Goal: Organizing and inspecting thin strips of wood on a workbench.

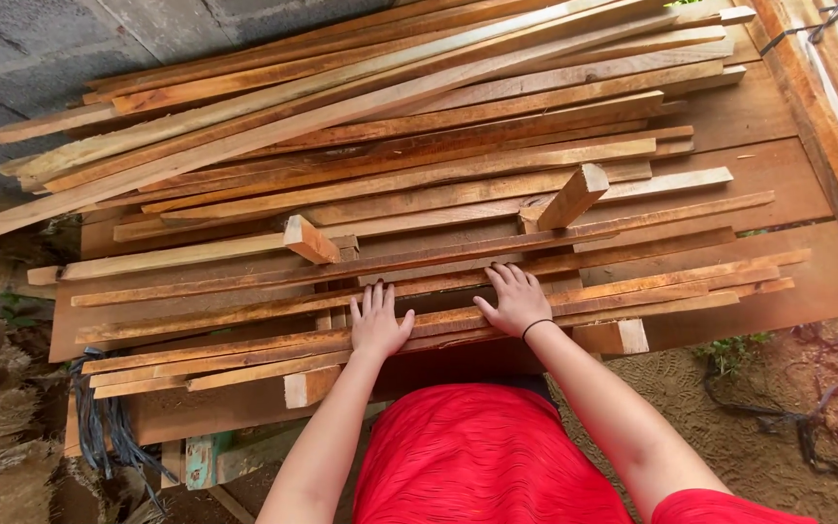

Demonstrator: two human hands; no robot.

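Note:
My left hand [378, 323] lies flat, fingers spread, on long thin wooden slats [244, 315] at the near edge of a wooden table [778, 184]. My right hand [514, 299], with a black band at the wrist, rests flat on the same slats a little to the right. Neither hand grips anything. Two short square-ended wood blocks stick up from the pile: one block [309, 240] beyond my left hand, another block [574, 196] beyond my right hand. A large heap of longer planks [361, 107] covers the far half of the table.
A grey block wall [31, 58] stands at the far left. A thick timber beam [826, 107] runs along the right side. Sandy ground with roots [778, 417] lies at the right. Dark blue straps [104, 427] hang off the table's left corner.

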